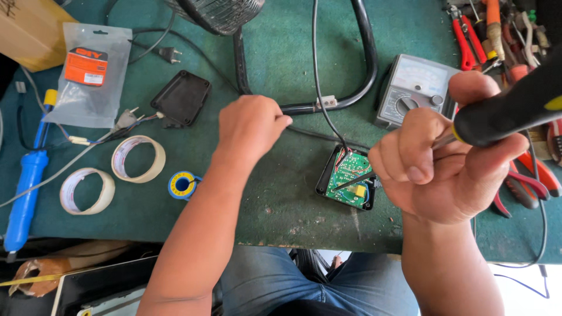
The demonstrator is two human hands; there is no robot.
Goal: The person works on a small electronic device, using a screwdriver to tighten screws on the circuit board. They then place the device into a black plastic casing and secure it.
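Right hand gripping screwdriver to probe circuit board near tabletop front edge; left hand closed, steadying cable.

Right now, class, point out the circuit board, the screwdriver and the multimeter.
circuit board point(349, 173): head view, on its green face.
screwdriver point(509, 114): head view, on its black handle.
multimeter point(417, 79): head view, on its dial window.

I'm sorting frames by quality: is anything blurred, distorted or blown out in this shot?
Head view: the black-and-yellow screwdriver handle in the right hand is close to the lens and soft; the green circuit board in its black case and the left hand are sharp; daylight is even with soft shadows; the bottom right corner past the green table is blown white; edges bend slightly.
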